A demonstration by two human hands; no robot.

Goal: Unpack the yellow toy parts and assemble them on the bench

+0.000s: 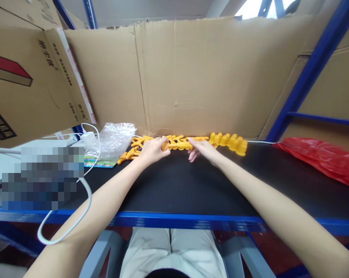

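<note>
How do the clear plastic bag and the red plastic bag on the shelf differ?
The clear plastic bag is see-through and crumpled into a heap at far left, beside the white charger. The red plastic bag is opaque and lies spread flat along the right side. Both rest on the black shelf surface, untouched by either hand.

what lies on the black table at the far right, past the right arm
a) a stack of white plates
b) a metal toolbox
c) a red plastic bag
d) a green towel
c: a crumpled red plastic bag lies at the right end of the black table, beyond the right hand that rests by the yellow plastic pieces.
</note>
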